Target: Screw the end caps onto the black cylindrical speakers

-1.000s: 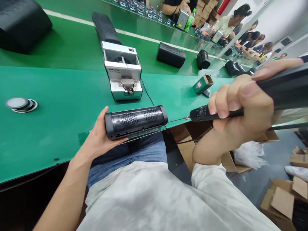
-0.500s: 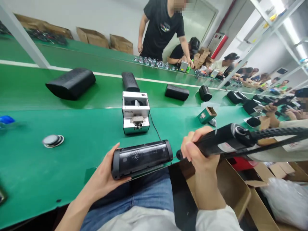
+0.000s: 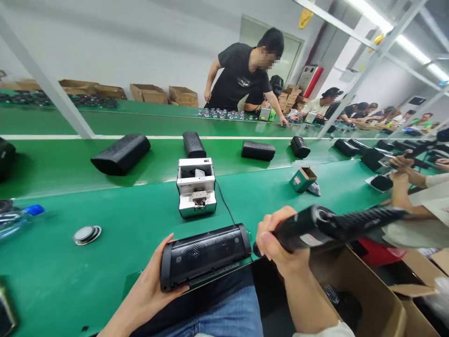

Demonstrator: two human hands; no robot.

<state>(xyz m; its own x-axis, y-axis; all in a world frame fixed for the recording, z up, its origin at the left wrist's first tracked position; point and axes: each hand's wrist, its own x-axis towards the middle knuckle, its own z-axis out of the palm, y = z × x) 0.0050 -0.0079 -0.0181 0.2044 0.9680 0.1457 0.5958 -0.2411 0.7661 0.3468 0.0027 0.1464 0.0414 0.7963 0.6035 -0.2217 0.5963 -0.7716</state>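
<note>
The left hand [image 3: 149,292] cups the left end of a black cylindrical mesh-fronted speaker [image 3: 205,255], lying lengthwise left to right at the green worktop [image 3: 115,252] edge. At its right end, the right hand [image 3: 280,243] grips a black electric screwdriver [image 3: 315,227], tip pointing toward that end along the speaker's axis.

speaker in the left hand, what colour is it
Black, with a mesh grille along its side; the speaker shows in the head view, held by the left hand.

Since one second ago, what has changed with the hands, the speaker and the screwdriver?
The screwdriver in the right hand closed in on the speaker; its tip, apart from it earlier, now meets the right end. The left hand still holds the speaker at the table edge.
</note>
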